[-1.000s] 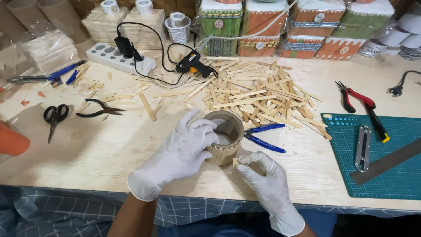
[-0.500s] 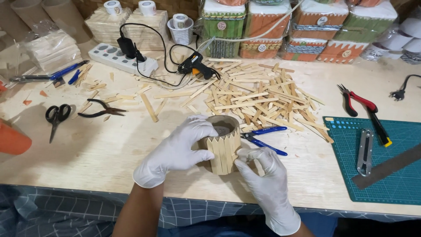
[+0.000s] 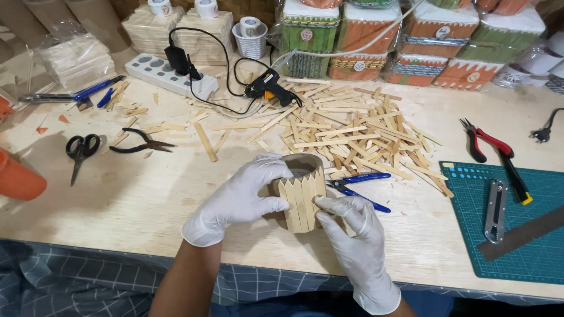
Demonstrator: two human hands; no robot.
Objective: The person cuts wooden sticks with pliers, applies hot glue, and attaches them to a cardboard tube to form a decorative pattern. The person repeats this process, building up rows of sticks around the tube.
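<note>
Both gloved hands, left hand (image 3: 235, 202) and right hand (image 3: 352, 235), grip the stick-clad cup (image 3: 299, 191) standing on the worktop (image 3: 147, 199) between them; excessive thumb pressure could likely shift or detach a stick.

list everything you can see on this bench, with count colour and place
stick-clad cup: one, pale wood, front centre, between both hands
loose craft sticks: a heap, pale wood, behind the cup
glue gun: one, black, back centre, corded
power strip: one, white, back left
blue cutters: one, right of the cup
scissors: one, black, left
black pliers: one, left
red pliers: one, right
cutting mat: one, green, right corner
left hand: white glove, gripping the cup
right hand: white glove, pressing the cup's sticks
</note>
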